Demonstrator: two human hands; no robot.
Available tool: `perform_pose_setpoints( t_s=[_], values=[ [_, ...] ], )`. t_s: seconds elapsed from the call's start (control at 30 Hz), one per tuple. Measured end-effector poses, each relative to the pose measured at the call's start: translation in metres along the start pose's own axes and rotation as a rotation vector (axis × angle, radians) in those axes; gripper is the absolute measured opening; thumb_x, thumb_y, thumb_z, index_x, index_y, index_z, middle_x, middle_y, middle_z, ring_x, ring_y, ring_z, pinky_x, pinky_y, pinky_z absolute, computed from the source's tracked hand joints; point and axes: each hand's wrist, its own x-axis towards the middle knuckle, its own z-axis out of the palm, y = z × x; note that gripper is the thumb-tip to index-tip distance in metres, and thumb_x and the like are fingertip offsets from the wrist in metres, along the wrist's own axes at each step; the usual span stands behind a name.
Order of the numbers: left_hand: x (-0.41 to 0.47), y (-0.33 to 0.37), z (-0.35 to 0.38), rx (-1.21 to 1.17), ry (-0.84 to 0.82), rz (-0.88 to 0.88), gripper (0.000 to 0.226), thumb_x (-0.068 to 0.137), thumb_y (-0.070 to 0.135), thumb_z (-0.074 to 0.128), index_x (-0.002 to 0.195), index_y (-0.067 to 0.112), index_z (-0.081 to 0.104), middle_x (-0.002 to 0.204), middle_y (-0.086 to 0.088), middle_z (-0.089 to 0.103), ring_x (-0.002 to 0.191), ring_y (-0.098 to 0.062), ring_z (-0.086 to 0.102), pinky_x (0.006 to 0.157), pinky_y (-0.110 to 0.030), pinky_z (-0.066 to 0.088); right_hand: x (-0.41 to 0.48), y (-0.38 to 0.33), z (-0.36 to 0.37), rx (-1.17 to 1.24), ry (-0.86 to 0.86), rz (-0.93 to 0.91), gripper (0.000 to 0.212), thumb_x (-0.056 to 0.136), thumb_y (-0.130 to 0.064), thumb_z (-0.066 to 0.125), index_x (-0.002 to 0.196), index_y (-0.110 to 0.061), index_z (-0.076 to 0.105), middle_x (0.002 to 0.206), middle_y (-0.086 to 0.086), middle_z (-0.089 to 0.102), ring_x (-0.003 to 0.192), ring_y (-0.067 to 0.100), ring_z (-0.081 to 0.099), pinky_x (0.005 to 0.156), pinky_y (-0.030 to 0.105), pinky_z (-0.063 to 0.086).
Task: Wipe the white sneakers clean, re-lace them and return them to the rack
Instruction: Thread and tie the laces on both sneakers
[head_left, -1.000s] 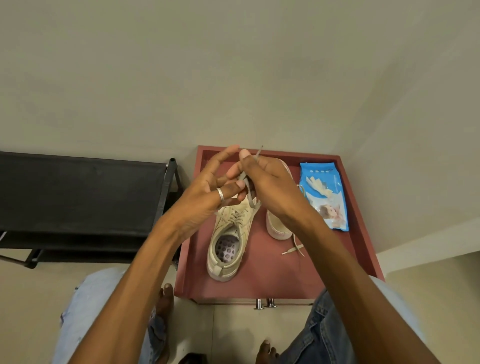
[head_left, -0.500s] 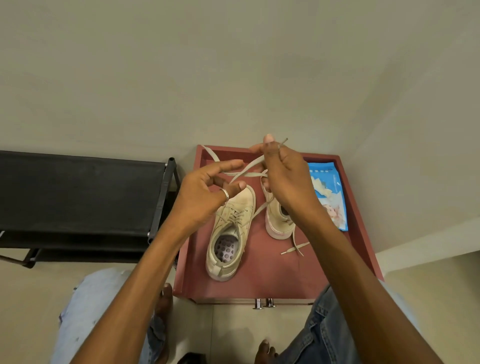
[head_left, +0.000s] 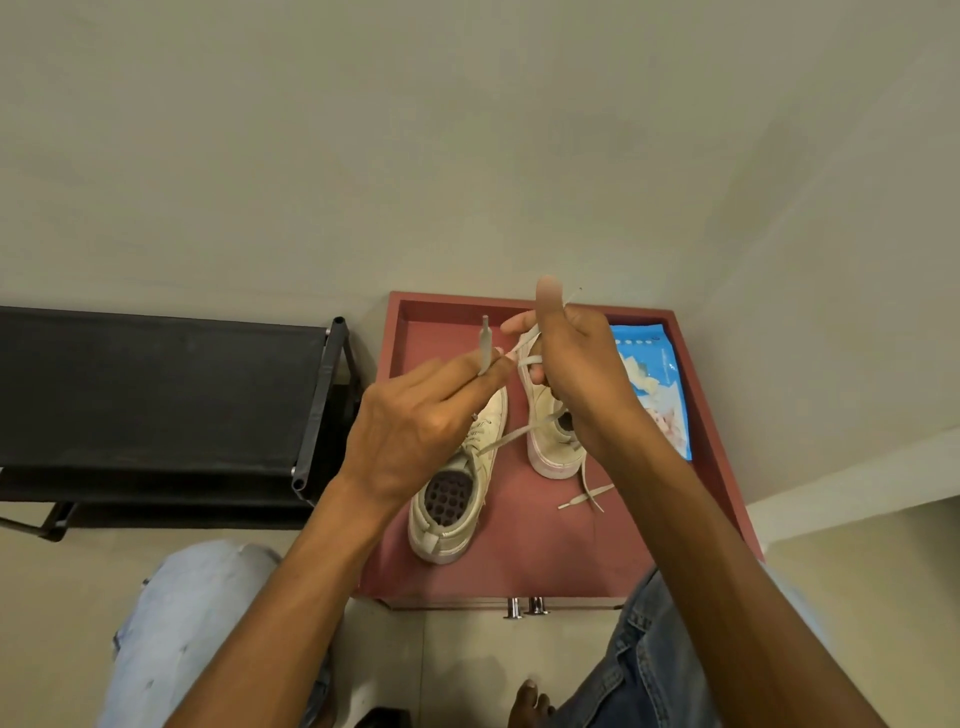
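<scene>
Beside the sneakers (head_left: 442, 540), the right hand (head_left: 576, 374) partly hides a blue packet (head_left: 662, 387).

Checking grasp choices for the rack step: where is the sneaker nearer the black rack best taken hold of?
Probably at the heel collar of that sneaker, from the near side and above: the heel is the near end, the opening faces up, while the left hand hides the toe.

head-worn view, facing steeply down, close above table (head_left: 717, 467)
</scene>
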Motion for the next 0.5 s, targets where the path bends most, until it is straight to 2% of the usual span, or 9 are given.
perform_pose_setpoints(
  t_s=[0.13,0.23,0.3,0.37,0.43,0.5],
  values=[
    [-0.002,0.0,0.002,0.034,-0.046,-0.053,0.02,0.1,0.015,0.067,0.119,0.014,0.074,0.083,0.002,0.065,0.058,-0.012,0.052,0.045,-0.03,0.049,-0.002,-0.004,-0.002,0.096,-0.067,0.056,0.065,0.099,-0.061,0.029,0.092,-0.014,0.073,0.047,-0.005,0.057,0.039,-0.001,0.051,0.041,0.008,0.035],
    [0.003,0.002,0.001,-0.109,-0.025,-0.213,0.017,0.102,0.024,0.063,0.101,0.01,0.073,0.08,0.001,0.06,0.055,-0.014,0.05,0.042,-0.033,0.046,-0.003,-0.007,-0.002,0.152,-0.118,0.102,0.063,0.097,-0.064,0.03,0.097,-0.018,0.073,0.051,0.0,0.057,0.038,0.001,0.046,0.043,0.014,0.036],
    [0.009,0.006,-0.002,-0.294,-0.035,-0.389,0.021,0.105,0.023,0.058,0.091,0.009,0.065,0.081,0.003,0.055,0.06,-0.014,0.05,0.049,-0.032,0.045,-0.002,-0.009,-0.002,0.201,-0.14,0.147,0.059,0.096,-0.065,0.033,0.099,-0.02,0.072,0.053,-0.003,0.06,0.041,0.003,0.043,0.048,0.019,0.036],
    [0.013,0.007,-0.003,-0.526,-0.081,-0.595,0.022,0.105,0.024,0.054,0.086,0.015,0.061,0.078,0.008,0.053,0.066,-0.009,0.051,0.058,-0.026,0.042,-0.001,-0.01,-0.002,0.243,-0.152,0.174,0.055,0.094,-0.065,0.04,0.102,-0.02,0.07,0.053,-0.007,0.06,0.043,0.003,0.043,0.048,0.02,0.035],
    [0.017,0.007,-0.006,-0.811,-0.162,-0.824,0.025,0.105,0.029,0.053,0.083,0.024,0.063,0.071,-0.001,0.054,0.064,-0.01,0.05,0.059,-0.027,0.041,-0.002,-0.01,-0.002,0.243,-0.156,0.154,0.052,0.092,-0.063,0.048,0.106,-0.017,0.067,0.061,-0.003,0.067,0.044,0.002,0.047,0.05,0.02,0.036],
    [0.023,0.004,-0.011,-1.113,-0.215,-1.076,0.027,0.104,0.025,0.053,0.079,0.02,0.062,0.066,-0.008,0.048,0.058,-0.016,0.044,0.054,-0.031,0.038,-0.003,-0.009,0.001,0.226,-0.171,0.105,0.046,0.091,-0.057,0.055,0.111,-0.017,0.063,0.079,0.004,0.074,0.045,0.0,0.053,0.053,0.019,0.039]
  ],
)
